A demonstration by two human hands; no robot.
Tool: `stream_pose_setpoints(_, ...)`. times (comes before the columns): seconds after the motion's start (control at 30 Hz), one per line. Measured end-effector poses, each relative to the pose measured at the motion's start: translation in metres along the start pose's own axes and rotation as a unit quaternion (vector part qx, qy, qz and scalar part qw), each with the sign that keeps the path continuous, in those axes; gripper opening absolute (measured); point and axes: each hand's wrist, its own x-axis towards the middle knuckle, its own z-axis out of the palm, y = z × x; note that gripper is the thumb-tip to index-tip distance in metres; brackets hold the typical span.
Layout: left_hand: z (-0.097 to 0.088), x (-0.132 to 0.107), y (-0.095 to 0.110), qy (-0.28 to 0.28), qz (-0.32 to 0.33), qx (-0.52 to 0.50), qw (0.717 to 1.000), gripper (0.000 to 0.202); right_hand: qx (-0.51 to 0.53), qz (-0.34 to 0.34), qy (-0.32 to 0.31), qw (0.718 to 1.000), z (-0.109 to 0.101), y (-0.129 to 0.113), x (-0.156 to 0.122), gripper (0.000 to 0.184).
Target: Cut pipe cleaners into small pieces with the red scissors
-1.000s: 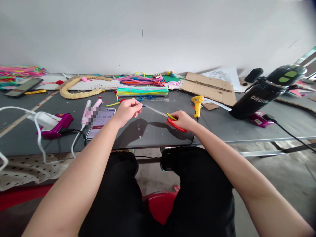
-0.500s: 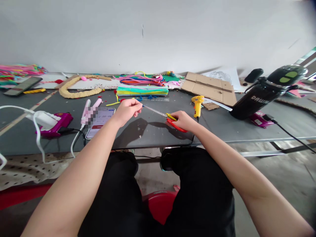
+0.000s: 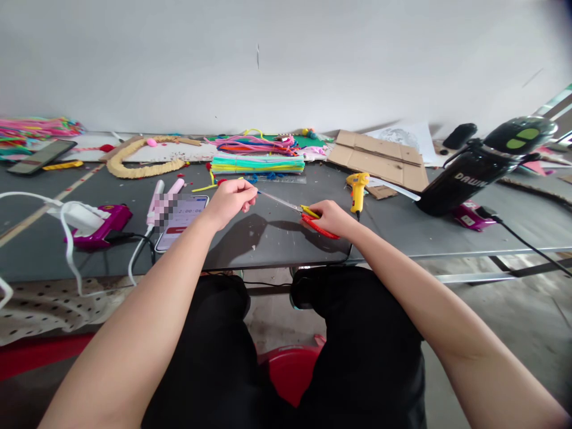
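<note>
My right hand (image 3: 329, 218) is closed round the red and yellow handles of scissors (image 3: 286, 202). Their long pale blades point left, towards my left hand. Just beyond the blade tips, my left hand (image 3: 236, 198) is pinched shut above the grey table. A small blue bit (image 3: 258, 191) shows at its fingertips, by the scissor tips; whether it is the end of a pipe cleaner I cannot tell. Behind my hands lies a bundle of mint and yellow pipe cleaners (image 3: 257, 164), with pink, orange and blue ones (image 3: 254, 144) heaped farther back.
On the right are a yellow hot glue gun (image 3: 358, 190), cardboard pieces (image 3: 379, 159) and a tilted black bottle (image 3: 465, 173). Left of my hands lie a phone (image 3: 181, 223), a purple power adapter (image 3: 96, 229) with white cables, and a beige curved wrapped piece (image 3: 118, 164).
</note>
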Motion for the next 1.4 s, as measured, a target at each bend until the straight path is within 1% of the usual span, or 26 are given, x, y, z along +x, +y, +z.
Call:
stream_pose_setpoints(0.17, 0.002, 0.000, 0.000, 0.003, 0.004, 0.008, 1.000, 0.019, -0.014, 0.000, 0.001, 1.000, -0.001, 0.001, 0.000, 0.036)
stream_pose_setpoints(0.37, 0.002, 0.000, 0.000, -0.003, 0.009, 0.011, 1.000, 0.019, -0.038, 0.009, -0.017, 0.999, -0.004, -0.002, 0.000, 0.034)
stream_pose_setpoints(0.5, 0.002, 0.000, 0.002, -0.005, 0.011, 0.009, 1.000, 0.020, -0.124, 0.040, -0.012, 0.991, -0.009, -0.010, -0.003, 0.035)
stream_pose_setpoints(0.63, 0.004, 0.000, 0.004, -0.004, 0.007, 0.005, 1.000, 0.020, -0.212, 0.043, -0.022, 0.976, -0.013, -0.015, -0.003, 0.037)
stream_pose_setpoints(0.93, 0.003, 0.001, 0.000, -0.007, 0.009, 0.011, 1.000, 0.020, -0.277, 0.011, -0.054, 0.959, -0.012, -0.012, 0.003, 0.037)
stream_pose_setpoints(1.1, 0.001, 0.002, 0.000, -0.004, 0.014, 0.008, 1.000, 0.020, -0.251, 0.010, -0.039, 0.967, -0.012, -0.010, 0.003, 0.036)
stream_pose_setpoints(1.33, -0.001, 0.002, -0.001, 0.002, 0.016, 0.013, 1.000, 0.019, -0.120, 0.027, 0.025, 0.992, -0.009, -0.003, -0.002, 0.042)
stream_pose_setpoints(1.4, -0.004, 0.003, -0.002, 0.018, 0.013, 0.039, 0.999, 0.019, -0.088, 0.029, 0.038, 0.995, -0.008, -0.002, -0.004, 0.044)
